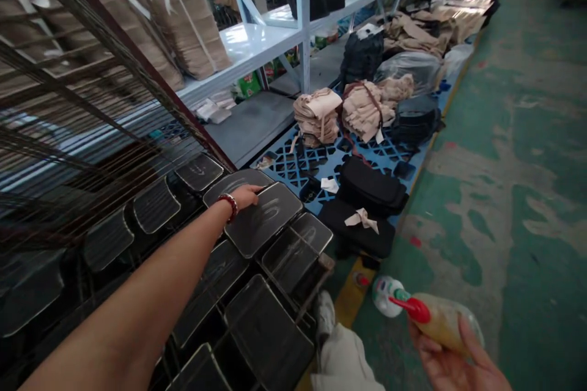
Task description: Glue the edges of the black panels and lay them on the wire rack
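Squeeze bottle in right hand, left hand on dark panels

Bottle (447,317): translucent, rounded, yellowish contents, red tapered nozzle (418,310). Right hand (452,363) closed around its body; nozzle points left, beyond the fingers. Left hand (247,195) touches the near edge of a smooth, round-cornered black panel (263,220); cannot tell whether its grip pinches. Similar pieces (268,333) crowd close, pale-rimmed. Blue lattice pallet (287,159) beyond, carrying bundled tan fabric (316,119). Open, worn green floor (481,226) right of the pallet's edge.
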Available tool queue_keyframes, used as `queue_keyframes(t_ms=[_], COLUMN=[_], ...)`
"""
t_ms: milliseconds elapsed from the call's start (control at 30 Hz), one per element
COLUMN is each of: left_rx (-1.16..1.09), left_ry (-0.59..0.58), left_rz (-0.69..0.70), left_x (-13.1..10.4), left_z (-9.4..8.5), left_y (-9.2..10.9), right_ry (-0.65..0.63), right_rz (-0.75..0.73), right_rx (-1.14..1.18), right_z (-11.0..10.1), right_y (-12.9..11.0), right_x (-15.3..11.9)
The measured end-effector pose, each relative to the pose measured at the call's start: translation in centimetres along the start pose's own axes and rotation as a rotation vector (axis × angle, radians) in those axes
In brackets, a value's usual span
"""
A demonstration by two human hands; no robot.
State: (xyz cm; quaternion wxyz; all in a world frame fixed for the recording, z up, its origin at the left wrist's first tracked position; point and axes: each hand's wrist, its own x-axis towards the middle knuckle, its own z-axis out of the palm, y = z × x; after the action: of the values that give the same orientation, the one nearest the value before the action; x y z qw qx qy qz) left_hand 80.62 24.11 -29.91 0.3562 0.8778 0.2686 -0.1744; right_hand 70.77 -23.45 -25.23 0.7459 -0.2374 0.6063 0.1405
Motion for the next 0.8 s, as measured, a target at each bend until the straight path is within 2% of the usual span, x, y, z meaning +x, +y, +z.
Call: queue_keyframes(t_ms=[133, 433, 633, 800], left_rx=[0.048, 0.272, 0.448, 0.553], left_ry=[-0.078, -0.020, 0.090, 0.219], left_rz=[-0.039, 0.089, 0.173, 0.261], left_x=[1.1, 1.6, 0.1, -2.7], left_z=[0.2, 0.7, 1.0, 1.4], left_y=[0.1, -0.1, -0.4, 0.0], right_ry=[0.011, -0.037, -0.054, -0.035], right_rz=[0.004, -0.012, 0.001, 0.005], right_rx=[-0.004, -0.019, -0.048, -0.004], right_z=[0.1, -0.4, -0.1, 0.0], right_y=[0.3, 0.4, 0.4, 0.4], right_x=[0.7, 2.0, 1.5, 0.9])
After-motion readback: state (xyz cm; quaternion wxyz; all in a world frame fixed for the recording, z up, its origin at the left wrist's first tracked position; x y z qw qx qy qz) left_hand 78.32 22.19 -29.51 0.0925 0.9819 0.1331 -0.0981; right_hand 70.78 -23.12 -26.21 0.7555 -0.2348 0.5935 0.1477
